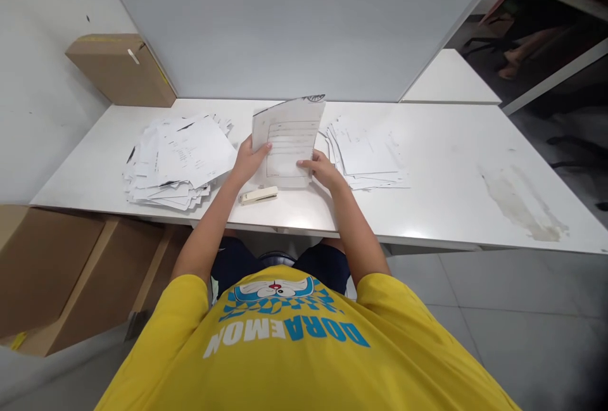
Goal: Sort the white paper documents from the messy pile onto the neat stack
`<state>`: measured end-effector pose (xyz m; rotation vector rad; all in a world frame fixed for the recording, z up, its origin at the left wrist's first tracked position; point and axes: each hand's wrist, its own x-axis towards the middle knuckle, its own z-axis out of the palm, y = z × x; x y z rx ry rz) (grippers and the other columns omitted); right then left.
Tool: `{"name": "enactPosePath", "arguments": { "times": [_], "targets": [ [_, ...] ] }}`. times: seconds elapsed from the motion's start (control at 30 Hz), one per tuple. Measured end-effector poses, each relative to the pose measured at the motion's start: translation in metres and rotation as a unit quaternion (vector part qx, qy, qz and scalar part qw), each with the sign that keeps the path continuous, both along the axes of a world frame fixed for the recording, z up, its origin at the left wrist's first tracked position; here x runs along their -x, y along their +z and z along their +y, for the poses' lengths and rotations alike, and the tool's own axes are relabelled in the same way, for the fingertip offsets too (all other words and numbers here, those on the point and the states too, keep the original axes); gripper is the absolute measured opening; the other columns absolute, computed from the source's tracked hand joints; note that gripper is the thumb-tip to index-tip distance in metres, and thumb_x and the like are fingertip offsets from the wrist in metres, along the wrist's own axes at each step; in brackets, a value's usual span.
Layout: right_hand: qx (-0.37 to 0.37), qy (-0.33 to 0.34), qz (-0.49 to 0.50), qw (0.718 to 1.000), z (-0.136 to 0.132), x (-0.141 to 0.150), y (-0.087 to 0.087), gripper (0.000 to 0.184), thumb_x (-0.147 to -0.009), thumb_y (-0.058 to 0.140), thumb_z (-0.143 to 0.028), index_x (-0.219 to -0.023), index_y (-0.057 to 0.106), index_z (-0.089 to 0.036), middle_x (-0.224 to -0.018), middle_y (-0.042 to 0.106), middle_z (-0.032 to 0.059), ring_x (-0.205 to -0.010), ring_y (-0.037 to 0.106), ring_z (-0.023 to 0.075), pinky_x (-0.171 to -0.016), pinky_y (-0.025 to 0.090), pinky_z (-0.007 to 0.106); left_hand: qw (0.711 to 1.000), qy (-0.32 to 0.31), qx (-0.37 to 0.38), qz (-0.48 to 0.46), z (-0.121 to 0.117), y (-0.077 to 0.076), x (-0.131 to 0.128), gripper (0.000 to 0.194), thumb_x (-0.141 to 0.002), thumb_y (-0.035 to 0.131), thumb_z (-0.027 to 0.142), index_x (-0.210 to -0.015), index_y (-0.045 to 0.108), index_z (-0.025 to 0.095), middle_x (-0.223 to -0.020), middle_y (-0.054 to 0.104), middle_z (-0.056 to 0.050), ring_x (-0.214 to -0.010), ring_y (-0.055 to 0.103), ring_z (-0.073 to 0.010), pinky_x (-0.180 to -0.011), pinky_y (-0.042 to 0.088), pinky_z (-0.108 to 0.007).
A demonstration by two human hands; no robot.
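Observation:
I hold a few printed sheets (289,139) upright on the white table (441,164), their lower edge resting on the surface. My left hand (247,161) grips the sheets' left edge, thumb in front. My right hand (322,168) pinches their lower right corner. A white stapler (258,195) lies on the table just below my left hand, apart from it. A loose, messy pile of papers (175,161) lies to the left, and a flatter stack of papers (365,154) lies to the right of my right hand.
A cardboard box (121,69) stands at the table's back left against the wall. More cardboard boxes (57,271) sit on the floor at the left. A grey partition (294,25) backs the table. A stain (520,202) marks the table's right part.

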<state>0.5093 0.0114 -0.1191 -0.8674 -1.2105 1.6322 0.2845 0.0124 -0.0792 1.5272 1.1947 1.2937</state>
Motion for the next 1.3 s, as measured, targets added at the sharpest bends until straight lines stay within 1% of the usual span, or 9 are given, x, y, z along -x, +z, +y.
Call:
{"name": "enactPosePath", "arguments": {
  "times": [0.1, 0.23, 0.33, 0.43, 0.57, 0.73, 0.9, 1.07, 1.3],
  "targets": [
    [0.054, 0.032, -0.007, 0.998, -0.009, -0.013, 0.000, 0.044, -0.058, 0.082, -0.018, -0.100, 0.072, -0.019, -0.103, 0.076, 0.0056, -0.109, 0.066, 0.0292, -0.097, 0.052, 0.043, 0.998, -0.035, -0.006, 0.045, -0.002, 0.011, -0.005, 0.054, -0.081, 0.073, 0.041, -0.129, 0.059, 0.018, -0.127, 0.065, -0.010, -0.125, 0.058, -0.0344, -0.107, 0.046, -0.047],
    [0.089, -0.093, -0.027, 0.991, -0.027, -0.030, -0.005, 0.037, -0.059, 0.076, -0.010, -0.094, 0.071, -0.019, -0.103, 0.076, 0.0054, -0.111, 0.066, 0.0280, -0.100, 0.052, 0.041, 0.982, -0.054, -0.002, 0.184, -0.029, 0.012, 0.003, 0.066, -0.089, 0.062, 0.045, -0.148, 0.040, 0.024, -0.133, 0.061, -0.010, -0.124, 0.057, -0.0301, -0.107, 0.045, -0.043],
    [0.110, -0.185, -0.016, 0.976, -0.044, -0.039, -0.010, 0.031, -0.060, 0.072, -0.010, -0.090, 0.069, -0.020, -0.098, 0.076, 0.0049, -0.108, 0.068, 0.0283, -0.100, 0.054, 0.042, 0.937, -0.076, -0.033, 0.339, -0.063, -0.006, 0.018, 0.068, -0.089, 0.060, 0.048, -0.149, 0.039, 0.025, -0.143, 0.053, -0.011, -0.132, 0.047, -0.0330, -0.110, 0.039, -0.047],
    [0.132, -0.199, -0.008, 0.971, -0.063, -0.040, -0.013, 0.036, -0.062, 0.071, -0.013, -0.096, 0.067, -0.023, -0.098, 0.076, 0.0040, -0.106, 0.069, 0.0286, -0.100, 0.055, 0.044, 0.887, -0.120, -0.063, 0.442, -0.086, -0.032, 0.029, 0.054, -0.090, 0.059, 0.045, -0.138, 0.054, 0.021, -0.131, 0.059, -0.014, -0.124, 0.051, -0.0345, -0.105, 0.041, -0.048],
    [0.148, -0.216, -0.024, 0.965, -0.077, -0.034, -0.019, 0.040, -0.064, 0.072, -0.017, -0.102, 0.065, -0.024, -0.100, 0.075, 0.0046, -0.107, 0.069, 0.0271, -0.099, 0.056, 0.042, 0.883, -0.070, -0.090, 0.455, -0.089, -0.056, 0.029, 0.040, -0.100, 0.042, 0.040, -0.126, 0.060, 0.016, -0.111, 0.065, -0.015, -0.106, 0.059, -0.0301, -0.091, 0.048, -0.042],
    [0.143, -0.271, -0.063, 0.950, -0.078, -0.023, -0.031, 0.037, -0.066, 0.073, -0.021, -0.102, 0.064, -0.022, -0.103, 0.074, 0.0054, -0.110, 0.068, 0.0265, -0.101, 0.055, 0.042, 0.894, -0.008, -0.078, 0.441, -0.083, -0.057, 0.025, 0.041, -0.102, 0.037, 0.043, -0.127, 0.055, 0.016, -0.113, 0.064, -0.012, -0.108, 0.058, -0.0271, -0.086, 0.051, -0.038],
    [0.109, -0.246, -0.087, 0.959, -0.095, -0.002, -0.043, 0.033, -0.069, 0.072, -0.025, -0.102, 0.067, -0.019, -0.108, 0.074, 0.0094, -0.113, 0.066, 0.0288, -0.104, 0.051, 0.046, 0.883, -0.009, -0.080, 0.462, -0.085, -0.058, 0.023, 0.043, -0.103, 0.036, 0.045, -0.128, 0.054, 0.015, -0.113, 0.063, -0.013, -0.107, 0.058, -0.0265, -0.085, 0.050, -0.036],
    [0.113, -0.275, -0.133, 0.946, -0.117, 0.014, -0.036, 0.036, -0.072, 0.070, -0.029, -0.105, 0.069, -0.015, -0.118, 0.072, 0.0124, -0.118, 0.064, 0.0302, -0.107, 0.048, 0.047, 0.851, -0.033, -0.107, 0.513, -0.086, -0.058, 0.020, 0.042, -0.103, 0.036, 0.041, -0.131, 0.053, 0.015, -0.111, 0.064, -0.013, -0.103, 0.058, -0.0265, -0.082, 0.049, -0.036],
    [0.092, -0.292, -0.183, 0.934, -0.131, 0.006, -0.034, 0.038, -0.076, 0.067, -0.031, -0.110, 0.069, -0.014, -0.116, 0.072, 0.0129, -0.120, 0.063, 0.0297, -0.109, 0.046, 0.046, 0.797, -0.054, -0.131, 0.588, -0.089, -0.051, 0.012, 0.045, -0.103, 0.033, 0.033, -0.141, 0.046, 0.011, -0.111, 0.065, -0.016, -0.100, 0.059, -0.0285, -0.080, 0.045, -0.038]
  ]
}}
